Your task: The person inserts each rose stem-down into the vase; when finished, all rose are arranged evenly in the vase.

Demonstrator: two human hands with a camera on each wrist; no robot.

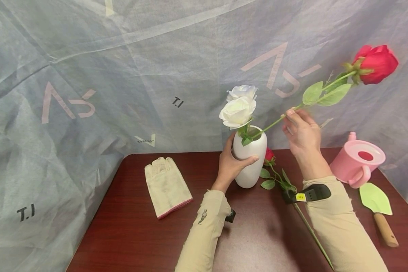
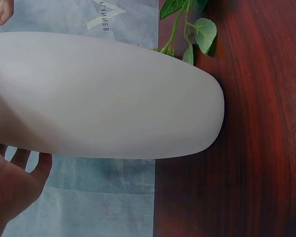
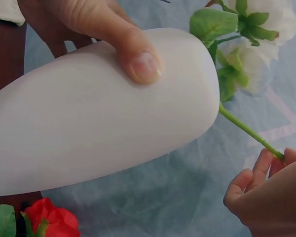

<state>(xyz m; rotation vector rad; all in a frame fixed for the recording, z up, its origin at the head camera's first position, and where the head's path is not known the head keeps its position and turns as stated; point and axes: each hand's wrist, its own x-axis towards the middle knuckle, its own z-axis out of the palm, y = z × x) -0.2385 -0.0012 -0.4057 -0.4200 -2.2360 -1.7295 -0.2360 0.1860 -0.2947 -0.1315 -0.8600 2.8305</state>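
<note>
Gripping vase (image 1: pixel 252 149) with left fingers (image 1: pixel 249 161), pinching red rose (image 1: pixel 375 65) by stem (image 1: pixel 274 123) with right fingers (image 1: pixel 295 118), possibly risking tipping by levering slanted stem against rim (image 1: pixel 263 136).

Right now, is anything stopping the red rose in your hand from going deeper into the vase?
Nothing visible blocks it. The right hand pinches the stem of the red rose, whose lower end is inside the mouth of the vase. The white roses share the opening, to its left; deeper inside is hidden.
</note>
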